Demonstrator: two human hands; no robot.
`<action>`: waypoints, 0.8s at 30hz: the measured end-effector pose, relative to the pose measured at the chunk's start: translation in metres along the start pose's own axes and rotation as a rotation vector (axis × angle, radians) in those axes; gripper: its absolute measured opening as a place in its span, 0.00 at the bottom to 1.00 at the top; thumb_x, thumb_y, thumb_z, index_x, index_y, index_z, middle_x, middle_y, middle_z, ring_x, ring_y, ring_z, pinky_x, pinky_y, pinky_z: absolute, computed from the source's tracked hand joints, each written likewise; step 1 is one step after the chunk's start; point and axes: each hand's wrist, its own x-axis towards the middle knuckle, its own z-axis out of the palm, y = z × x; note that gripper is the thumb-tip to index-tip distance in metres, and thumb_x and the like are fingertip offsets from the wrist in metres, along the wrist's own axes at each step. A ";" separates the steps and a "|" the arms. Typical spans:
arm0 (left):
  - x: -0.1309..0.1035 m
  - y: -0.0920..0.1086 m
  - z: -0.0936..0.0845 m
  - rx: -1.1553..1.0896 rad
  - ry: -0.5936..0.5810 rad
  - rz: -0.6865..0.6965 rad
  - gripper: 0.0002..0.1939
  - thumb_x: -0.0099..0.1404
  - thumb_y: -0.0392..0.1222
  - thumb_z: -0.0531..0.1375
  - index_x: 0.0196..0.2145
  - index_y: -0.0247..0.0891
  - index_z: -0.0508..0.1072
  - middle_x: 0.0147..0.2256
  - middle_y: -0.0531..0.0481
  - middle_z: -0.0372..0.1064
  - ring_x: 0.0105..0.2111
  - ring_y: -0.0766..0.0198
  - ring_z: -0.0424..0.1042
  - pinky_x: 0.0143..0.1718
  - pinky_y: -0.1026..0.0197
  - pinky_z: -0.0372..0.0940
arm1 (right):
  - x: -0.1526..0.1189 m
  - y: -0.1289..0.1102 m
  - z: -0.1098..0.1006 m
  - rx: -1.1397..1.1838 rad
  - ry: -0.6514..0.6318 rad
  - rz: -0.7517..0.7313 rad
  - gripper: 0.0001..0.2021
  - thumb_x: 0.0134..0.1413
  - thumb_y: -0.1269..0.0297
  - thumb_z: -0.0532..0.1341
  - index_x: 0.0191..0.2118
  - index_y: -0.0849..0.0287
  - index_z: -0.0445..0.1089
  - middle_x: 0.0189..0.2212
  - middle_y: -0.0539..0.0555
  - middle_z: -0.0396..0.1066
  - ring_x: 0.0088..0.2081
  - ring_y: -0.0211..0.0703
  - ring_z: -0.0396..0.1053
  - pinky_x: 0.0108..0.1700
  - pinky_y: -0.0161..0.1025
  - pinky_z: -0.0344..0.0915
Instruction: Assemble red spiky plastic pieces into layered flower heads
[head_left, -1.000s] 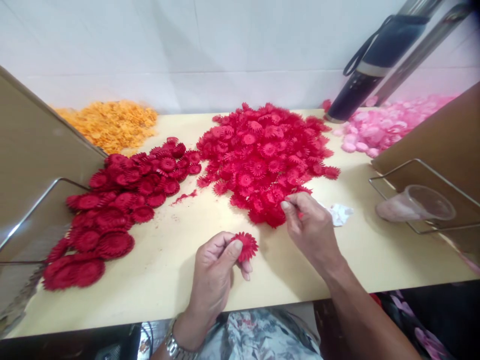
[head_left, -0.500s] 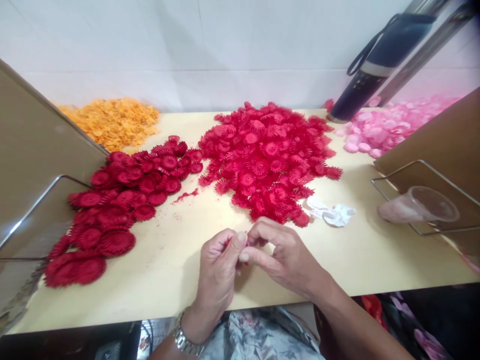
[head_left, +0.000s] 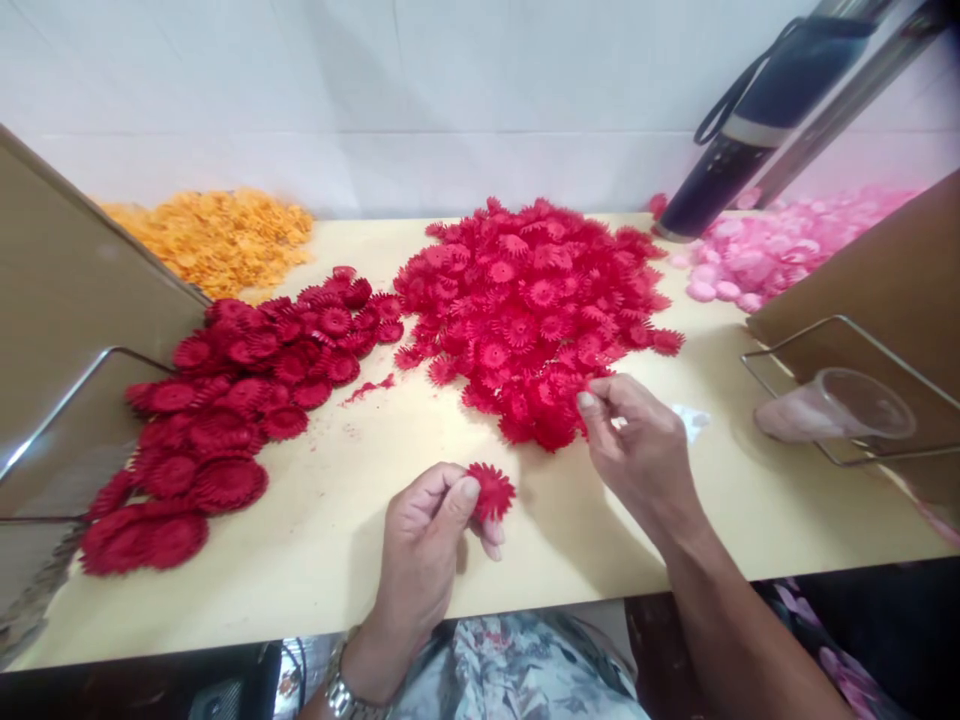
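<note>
Currently, in the head view, the left hand [head_left: 424,535] is pinching a bright red, round, fringed flower piece [head_left: 495,492] above the cream, flat tabletop [head_left: 322,560]; the right hand [head_left: 637,440] is holding thumb and forefinger close together at the heaped, bright red, fringed pile [head_left: 525,310], its grip impossible to tell. A light pinch is probably sparing the fringe best.

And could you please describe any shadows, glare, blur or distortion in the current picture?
Head view: the bare right hand casts a soft shadow on the cream tabletop; head view, left edge: bright glare on the bent silver metal wire; head view, right: the heap of pale pink pieces looks soft; head view, upper right: the tall navy cylindrical bottle leans outward, possibly lens distortion.
</note>
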 end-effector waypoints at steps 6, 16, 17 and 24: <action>0.003 0.006 0.004 -0.047 0.024 -0.060 0.06 0.55 0.39 0.61 0.24 0.34 0.68 0.19 0.53 0.67 0.18 0.68 0.67 0.19 0.66 0.63 | 0.002 0.000 -0.010 -0.174 -0.029 -0.203 0.09 0.57 0.65 0.55 0.38 0.61 0.71 0.34 0.58 0.72 0.36 0.45 0.69 0.39 0.42 0.65; 0.002 0.001 0.005 0.015 0.110 -0.027 0.16 0.57 0.47 0.61 0.19 0.35 0.64 0.16 0.59 0.55 0.14 0.76 0.52 0.13 0.72 0.48 | -0.023 -0.047 0.006 0.433 -0.423 -0.173 0.07 0.57 0.68 0.56 0.29 0.61 0.68 0.24 0.51 0.67 0.26 0.35 0.65 0.28 0.33 0.62; 0.002 0.000 0.005 0.031 0.107 -0.022 0.16 0.57 0.48 0.61 0.19 0.35 0.64 0.16 0.59 0.54 0.14 0.76 0.52 0.13 0.72 0.48 | -0.024 -0.047 0.008 0.453 -0.452 -0.140 0.07 0.56 0.67 0.57 0.28 0.61 0.67 0.23 0.50 0.66 0.25 0.35 0.64 0.28 0.32 0.62; -0.003 -0.003 0.000 0.003 0.009 -0.053 0.17 0.62 0.49 0.55 0.21 0.36 0.65 0.17 0.57 0.56 0.17 0.73 0.54 0.17 0.69 0.50 | -0.023 -0.043 0.007 0.475 -0.582 -0.071 0.04 0.52 0.72 0.58 0.27 0.61 0.65 0.24 0.49 0.65 0.27 0.34 0.62 0.30 0.32 0.59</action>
